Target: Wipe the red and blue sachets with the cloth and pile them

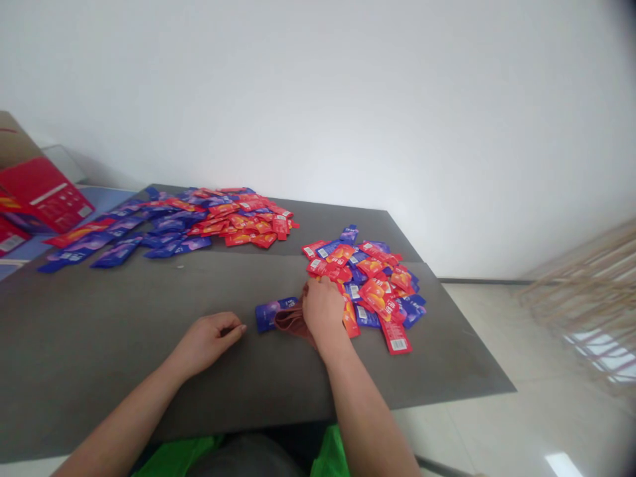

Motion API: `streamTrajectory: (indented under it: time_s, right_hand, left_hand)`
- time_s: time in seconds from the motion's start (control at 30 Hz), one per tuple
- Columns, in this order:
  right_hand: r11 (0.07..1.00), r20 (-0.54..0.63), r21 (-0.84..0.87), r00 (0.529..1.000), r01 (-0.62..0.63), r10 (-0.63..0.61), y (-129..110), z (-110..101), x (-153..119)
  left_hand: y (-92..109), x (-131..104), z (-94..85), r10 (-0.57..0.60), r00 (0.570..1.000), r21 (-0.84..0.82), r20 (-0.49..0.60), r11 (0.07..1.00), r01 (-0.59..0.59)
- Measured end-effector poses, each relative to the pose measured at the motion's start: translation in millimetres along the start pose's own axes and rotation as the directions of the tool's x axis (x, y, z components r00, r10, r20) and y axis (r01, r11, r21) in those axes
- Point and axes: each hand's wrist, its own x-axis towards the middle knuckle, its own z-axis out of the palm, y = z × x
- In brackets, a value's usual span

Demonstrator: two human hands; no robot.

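A single purple packet (269,313) is seen lying flat on the grey table (149,371), just left of the right hand (324,306) and apart from it or barely touched; contact cannot be told. The right hand is laid palm down on the near edge of the smaller pile (370,285), its fingers bent into the red and purple packets; whether one is gripped cannot be told. The left hand (211,339) is rested on bare table, loosely curled, thumb against forefinger, nothing seen in it. Two piles are counted: the smaller one by the right hand and a larger pile (183,222) at the far left; their packets are too many to count. Wide bare table is left between the hands and the near edge. A red box (42,192) is stood beyond the left edge.
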Motion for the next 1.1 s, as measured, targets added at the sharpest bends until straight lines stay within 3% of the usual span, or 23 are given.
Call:
streamTrajectory:
  time_s: [0.1,0.17,0.23,0.33,0.53,0.67,0.83,0.9,0.97,1.1]
  right_hand:
    - [0.971,-0.013,0.116,0.978,0.209,-0.209,-30,-4,-29]
    - [0.896,0.026,0.168,0.907,0.411,-0.421,-55,1,-48]
    - [0.881,0.059,0.177,0.889,0.439,-0.454,-76,9,-62]
    - [0.905,0.088,0.148,0.906,0.399,-0.414,-89,20,-66]
    - [0.936,0.118,0.03,0.928,0.352,-0.353,-74,26,-34]
    - [0.981,0.086,-0.057,0.98,0.183,-0.178,-31,20,2]
    - [0.995,0.026,-0.077,0.997,0.071,-0.07,24,5,37]
    - [0.994,-0.001,-0.062,0.996,0.091,-0.092,23,4,34]
    - [0.982,-0.071,-0.003,0.979,0.19,-0.19,8,8,17]
    - [0.838,-0.229,0.191,0.854,0.51,-0.467,-38,30,-32]
  left_hand:
    - [-1,0,0.0,-0.005,1.0,-0.01,0.013,1.0,0.005]
    - [-2,1,-1.0,-0.019,1.0,-0.022,0.023,1.0,0.019]
    - [-2,-1,-2.4,-0.033,0.999,-0.015,0.018,0.999,0.033]
    - [-2,-6,-3.6,-0.04,0.999,-0.01,-0.007,0.999,0.04]
    - [-2,-18,-1.0,0.026,0.999,-0.099,-0.03,0.995,-0.029]
    - [-2,-20,0.4,0.052,0.998,-0.113,-0.045,0.992,-0.057]
    - [2,-22,2.0,0.046,0.996,-0.148,-0.077,0.987,-0.057]
    - [2,-23,3.4,0.042,0.996,-0.168,-0.082,0.984,-0.055]
    - [2,-23,4.8,0.041,0.996,-0.185,-0.085,0.981,-0.056]
    - [1,-24,6.8,0.037,0.996,-0.209,-0.081,0.976,-0.054]
